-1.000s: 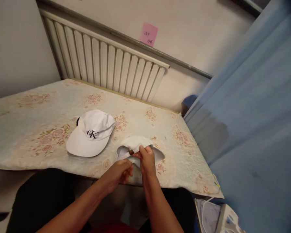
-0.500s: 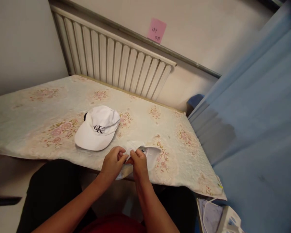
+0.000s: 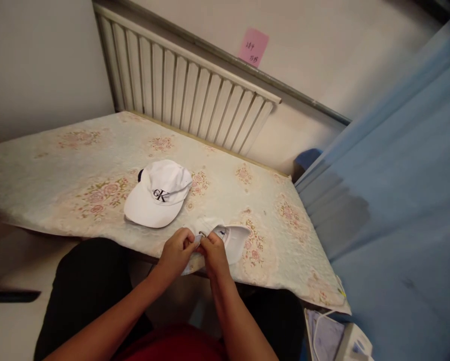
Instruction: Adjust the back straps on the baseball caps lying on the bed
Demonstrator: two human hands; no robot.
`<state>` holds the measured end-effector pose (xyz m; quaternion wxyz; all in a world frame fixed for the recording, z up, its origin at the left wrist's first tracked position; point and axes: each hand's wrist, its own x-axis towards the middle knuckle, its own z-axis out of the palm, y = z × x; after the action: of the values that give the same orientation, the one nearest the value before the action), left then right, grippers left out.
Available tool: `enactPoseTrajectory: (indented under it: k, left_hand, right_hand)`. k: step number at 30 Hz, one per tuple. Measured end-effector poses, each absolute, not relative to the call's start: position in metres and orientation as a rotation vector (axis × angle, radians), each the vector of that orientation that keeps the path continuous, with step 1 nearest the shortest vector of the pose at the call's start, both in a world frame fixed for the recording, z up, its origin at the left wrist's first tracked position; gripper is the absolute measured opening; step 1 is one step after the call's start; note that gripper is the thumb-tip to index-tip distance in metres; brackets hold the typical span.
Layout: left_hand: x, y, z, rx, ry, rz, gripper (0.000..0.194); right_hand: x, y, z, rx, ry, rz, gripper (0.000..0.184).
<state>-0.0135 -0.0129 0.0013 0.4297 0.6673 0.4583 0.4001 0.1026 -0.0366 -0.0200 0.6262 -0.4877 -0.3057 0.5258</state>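
Near the front edge of the table, a white cap (image 3: 238,242) lies on its side, its brim pointing right and its inside partly showing. My left hand (image 3: 177,249) pinches the left end of the cap's back strap between thumb and fingers. Close beside it, my right hand (image 3: 216,256) is closed on the same strap by a small metal buckle (image 3: 203,234). The fingers hide much of the strap. Farther left sits a second white cap (image 3: 161,193), upright, with black "CK" letters on its front; neither hand touches it.
A floral cloth (image 3: 225,173) covers the table. Behind it stands a cream radiator (image 3: 187,85), with a pink note (image 3: 254,47) on the wall above. A blue curtain (image 3: 394,200) hangs at the right. A white device (image 3: 355,343) with a cable is at lower right.
The view has shifted slightly, so the table and caps appear a little displaced. Between my fingers, the metal buckle on the strap shows more plainly now. Both hands keep their grip.
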Motion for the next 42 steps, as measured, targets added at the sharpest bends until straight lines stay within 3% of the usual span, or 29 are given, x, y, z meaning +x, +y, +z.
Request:
enactPoseTrajectory:
  k: [8,14,22,35,42]
  left_hand:
    - [-0.010,-0.016,-0.001,1.538,1.137,0.996,0.006]
    - [-0.012,-0.015,0.005,1.349,1.035,0.919,0.011]
    - [-0.009,-0.020,0.004,1.170,1.000,0.873,0.018]
    - [-0.009,-0.018,-0.006,1.008,0.936,0.862,0.021]
    - [-0.008,-0.018,-0.011,0.936,0.886,0.879,0.019]
  right_hand:
    - [0.099,-0.036,-0.024,-1.215,-0.679,1.118,0.009]
    - [0.101,-0.041,-0.009,-0.883,-0.679,1.286,0.036]
    - [0.111,-0.040,-0.019,-0.766,-0.687,1.439,0.040]
    - [0.120,-0.042,-0.028,-0.814,-0.645,1.455,0.039]
    - [0.123,-0.044,-0.032,-0.768,-0.503,1.476,0.028]
